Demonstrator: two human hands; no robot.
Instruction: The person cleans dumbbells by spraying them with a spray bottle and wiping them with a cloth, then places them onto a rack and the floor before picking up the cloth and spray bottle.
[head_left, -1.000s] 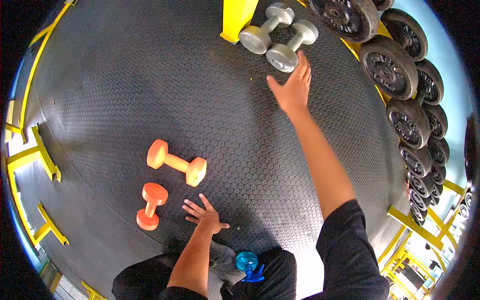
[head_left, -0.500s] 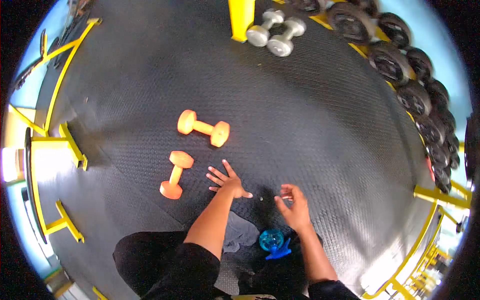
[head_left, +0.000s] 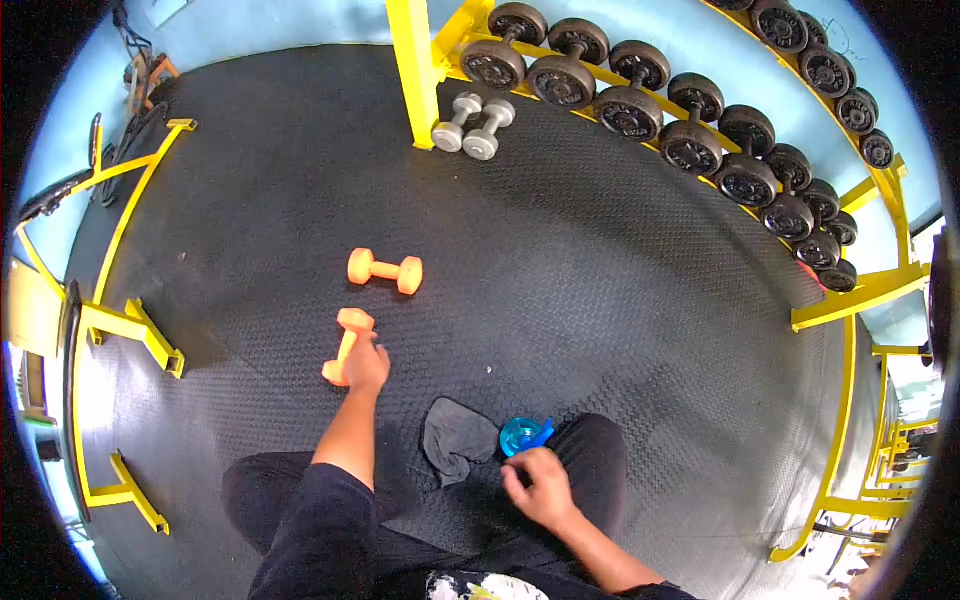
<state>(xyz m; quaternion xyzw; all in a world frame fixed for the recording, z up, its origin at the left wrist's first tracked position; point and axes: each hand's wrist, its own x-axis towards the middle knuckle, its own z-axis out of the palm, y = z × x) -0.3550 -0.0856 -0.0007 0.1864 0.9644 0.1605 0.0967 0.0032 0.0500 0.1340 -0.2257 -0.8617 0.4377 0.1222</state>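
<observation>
My left hand (head_left: 368,366) is at the handle of the nearer orange dumbbell (head_left: 354,320), its fingers bent around it and partly hidden. That dumbbell lies on the black mat in front of my left knee. A second orange dumbbell (head_left: 385,271) rests just beyond it, untouched. Low over my lap, my right hand (head_left: 541,488) is loosely curled with the thumb apart and holds nothing visible. Just past its fingers stands a blue bottle (head_left: 520,437) with a blue lid, beside my right leg. A crumpled dark grey cloth (head_left: 458,436) lies left of the bottle.
A yellow rack (head_left: 412,75) with rows of black dumbbells (head_left: 628,112) runs along the far right. Two grey dumbbells (head_left: 482,135) sit on the floor by its post. Yellow-framed gym equipment (head_left: 135,330) stands at the left. Black textured mat (head_left: 600,290) covers the floor.
My left hand has moved left from the mat, spread-fingered before, onto the nearer orange dumbbell. My right hand has drawn back toward my lap, near the bottle. The view has tilted up toward the rack.
</observation>
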